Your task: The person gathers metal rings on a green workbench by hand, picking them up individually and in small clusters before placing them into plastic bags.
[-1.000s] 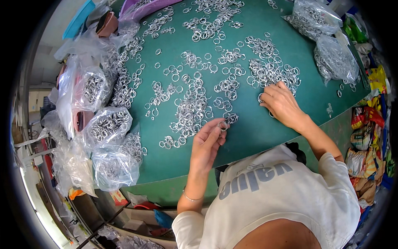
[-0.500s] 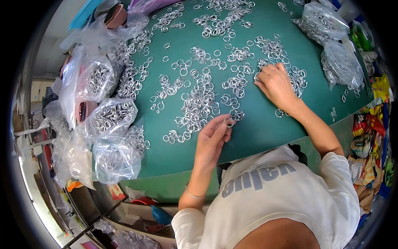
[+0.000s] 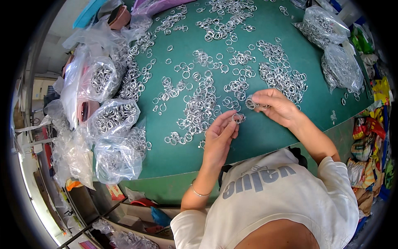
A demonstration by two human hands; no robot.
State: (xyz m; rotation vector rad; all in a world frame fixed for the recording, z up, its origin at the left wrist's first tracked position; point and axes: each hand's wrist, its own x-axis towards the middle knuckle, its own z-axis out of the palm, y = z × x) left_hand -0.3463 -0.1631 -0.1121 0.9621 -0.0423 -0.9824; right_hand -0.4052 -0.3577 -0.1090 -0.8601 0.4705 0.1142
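Near the table's front edge, my left hand (image 3: 221,132) pinches a silver metal ring (image 3: 238,118) between thumb and fingertips. Just up and to the right of it, my right hand (image 3: 277,106) is closed on a small bunch of the same rings (image 3: 251,102); the fingers partly hide how many. The two hands are close together but apart. A dense pile of rings (image 3: 199,108) lies to the left of my left hand, and another pile (image 3: 286,79) spreads beyond my right hand. Small clusters of rings (image 3: 236,87) lie between these piles.
Clear plastic bags of rings (image 3: 118,159) crowd the left side of the green table (image 3: 174,159). More filled bags (image 3: 340,66) stand at the right edge. Pink containers (image 3: 119,17) sit among the left bags. Colourful packages (image 3: 365,133) are stacked off the right side.
My right hand has left the right-hand pile and come toward my left hand, now carrying a bunch of rings. My left hand has shifted slightly right, still pinching.
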